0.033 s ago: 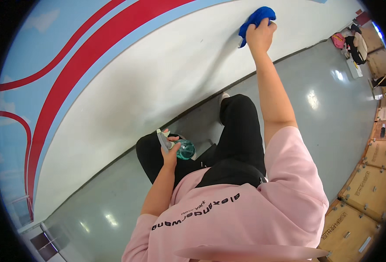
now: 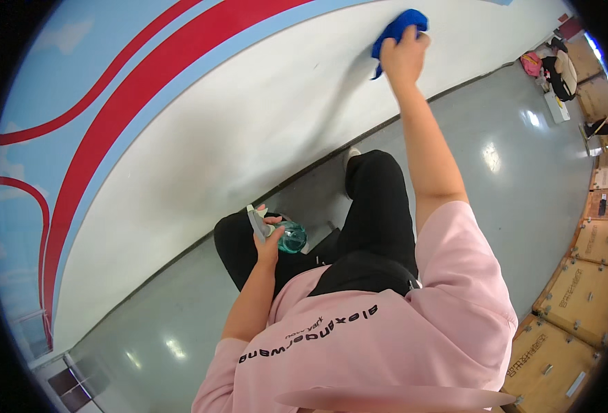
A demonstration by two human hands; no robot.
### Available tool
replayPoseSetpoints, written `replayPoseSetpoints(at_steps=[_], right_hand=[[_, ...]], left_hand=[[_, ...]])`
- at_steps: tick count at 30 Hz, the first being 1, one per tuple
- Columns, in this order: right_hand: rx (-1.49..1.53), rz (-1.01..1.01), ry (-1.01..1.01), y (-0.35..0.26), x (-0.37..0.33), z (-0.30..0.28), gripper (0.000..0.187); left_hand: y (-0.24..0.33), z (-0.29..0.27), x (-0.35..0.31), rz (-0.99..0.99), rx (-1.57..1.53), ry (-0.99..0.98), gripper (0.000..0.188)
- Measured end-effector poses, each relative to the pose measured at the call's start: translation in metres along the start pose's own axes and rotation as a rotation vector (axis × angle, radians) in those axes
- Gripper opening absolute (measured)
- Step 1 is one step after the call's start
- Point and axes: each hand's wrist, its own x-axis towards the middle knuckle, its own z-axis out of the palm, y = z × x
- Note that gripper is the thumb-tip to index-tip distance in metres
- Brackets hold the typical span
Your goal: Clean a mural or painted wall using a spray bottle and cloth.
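Observation:
My right hand (image 2: 404,56) reaches far forward with its fingers closed on a blue cloth (image 2: 393,34). The cloth lies bunched against the white lower part of the wall (image 2: 249,117), and one corner hangs down below my fingers. Close to my left knee, my left hand (image 2: 269,237) is wrapped round the neck of a spray bottle (image 2: 292,237). Its body is clear green, and the grey-white trigger head (image 2: 255,219) points toward the wall. My fingers hide part of the bottle's neck.
Red and light blue bands (image 2: 122,103) curve across the upper wall. Grey shiny floor (image 2: 510,186) meets the wall along a dark edge. Wooden crates (image 2: 579,296) line the right side; bags (image 2: 558,76) and a white box (image 2: 557,108) stand at the far right.
My right hand has shifted slightly left with the blue cloth, and the cloth's hanging corner sits a little lower. My left hand and the spray bottle have stayed put.

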Motion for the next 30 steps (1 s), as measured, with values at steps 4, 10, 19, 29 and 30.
replayPoseSetpoints(at_steps=[4, 10, 19, 29, 30], right_hand=[[0.138, -0.099, -0.153, -0.067, -0.059, 0.0, 0.035], [0.429, -0.737, -0.251, -0.109, -0.129, 0.013, 0.022], [-0.008, -0.444, 0.005, 0.002, -0.02, 0.014, 0.021], [-0.341, 0.112, -0.041, 0.11, 0.101, 0.005, 0.04], [-0.362, 0.257, -0.068, 0.124, 0.107, 0.008, 0.04]], left_hand=[[0.001, -0.001, 0.0, -0.009, 0.019, 0.004, 0.069], [-0.005, 0.0, 0.006, -0.006, 0.119, -0.067, 0.071], [-0.006, -0.001, 0.001, -0.05, 0.044, 0.035, 0.07], [-0.008, -0.007, 0.004, -0.086, 0.092, -0.033, 0.071], [-0.01, -0.006, 0.006, -0.106, 0.092, -0.047, 0.072]])
